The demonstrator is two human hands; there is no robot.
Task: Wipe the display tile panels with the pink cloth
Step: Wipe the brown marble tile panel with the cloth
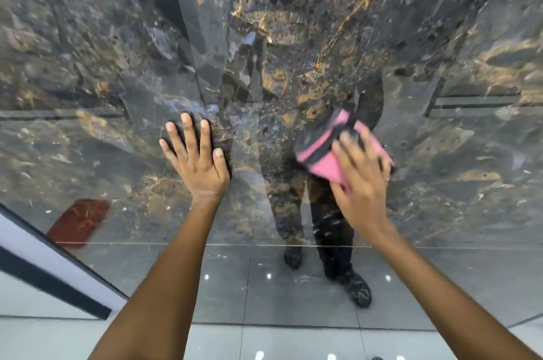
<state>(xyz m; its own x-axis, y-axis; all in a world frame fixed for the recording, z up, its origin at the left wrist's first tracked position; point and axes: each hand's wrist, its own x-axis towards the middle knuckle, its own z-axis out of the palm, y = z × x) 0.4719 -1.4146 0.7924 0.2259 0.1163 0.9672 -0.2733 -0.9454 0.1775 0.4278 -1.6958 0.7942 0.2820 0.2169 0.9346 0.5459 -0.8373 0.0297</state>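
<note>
Pressing a pink cloth [329,153] flat against a glossy dark marble display tile panel [293,51], the right hand [363,180] keeps its fingers straight over the fabric. The left hand [199,161] rests with released, spread fingers on the same panel, well apart from the cloth. The panel's polish mirrors the person's legs above the grey floor [293,339].

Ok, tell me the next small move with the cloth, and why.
Probably sweep the right hand and pink cloth leftward across the glossy panel toward the left hand, which lies flat and open on it; the stretch between them looks unwiped.
</note>
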